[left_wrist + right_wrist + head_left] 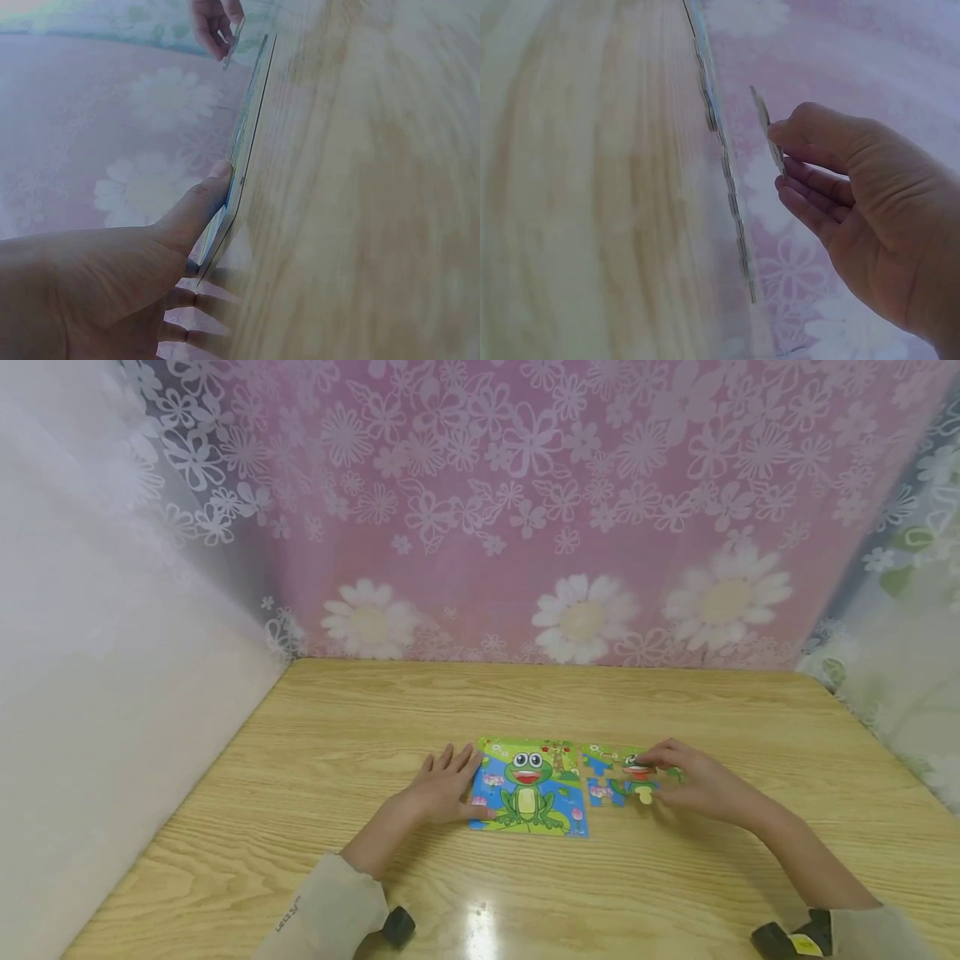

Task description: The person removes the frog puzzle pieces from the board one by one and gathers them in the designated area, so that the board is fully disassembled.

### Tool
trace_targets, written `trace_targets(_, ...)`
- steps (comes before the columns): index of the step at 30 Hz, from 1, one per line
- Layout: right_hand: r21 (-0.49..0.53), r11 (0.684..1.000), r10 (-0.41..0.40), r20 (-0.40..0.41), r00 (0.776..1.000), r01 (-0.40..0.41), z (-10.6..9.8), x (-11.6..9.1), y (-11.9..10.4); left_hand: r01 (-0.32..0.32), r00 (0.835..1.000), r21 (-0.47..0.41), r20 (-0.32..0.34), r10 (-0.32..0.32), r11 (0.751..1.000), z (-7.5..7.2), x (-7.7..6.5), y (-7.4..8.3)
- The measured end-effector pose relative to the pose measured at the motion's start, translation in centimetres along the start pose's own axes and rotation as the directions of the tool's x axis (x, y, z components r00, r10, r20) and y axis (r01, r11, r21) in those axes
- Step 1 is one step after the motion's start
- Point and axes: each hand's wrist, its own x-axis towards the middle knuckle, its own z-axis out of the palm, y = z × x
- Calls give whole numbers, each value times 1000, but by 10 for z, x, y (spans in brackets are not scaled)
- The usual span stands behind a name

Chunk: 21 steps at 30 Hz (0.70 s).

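Note:
My left hand [442,791] lies at the left edge of a frog picture board [527,789], fingers spread. Its thumb presses the near left corner; in the left wrist view this thumb [196,206] reaches over the board's edge. To the board's right lie several frog jigsaw pieces [600,792], partly joined, with gaps between some of them. Over these my right hand [701,785] pinches one thin jigsaw piece [763,120] between thumb and fingers. The right wrist view has that piece edge-on, raised above the row of pieces, its printed face hidden.
A wood-grain table [360,710] carries everything. Behind it hangs a pink flowered curtain [465,527], with a pale sheet [135,610] along the left and another flowered sheet on the right. Black wrist straps show near both sleeves.

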Motion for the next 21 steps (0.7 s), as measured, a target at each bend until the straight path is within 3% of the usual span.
trace_targets(13, 15, 998, 63, 49, 997, -64, 3, -11, 16, 4, 1000, -5, 0, -4, 1000, 0, 0, 0)
trace_targets(21, 15, 1000, 18, 80, 997, -19, 4, -13, 23, 13, 1000, -12, 5, -13, 1000, -1, 0, 1)
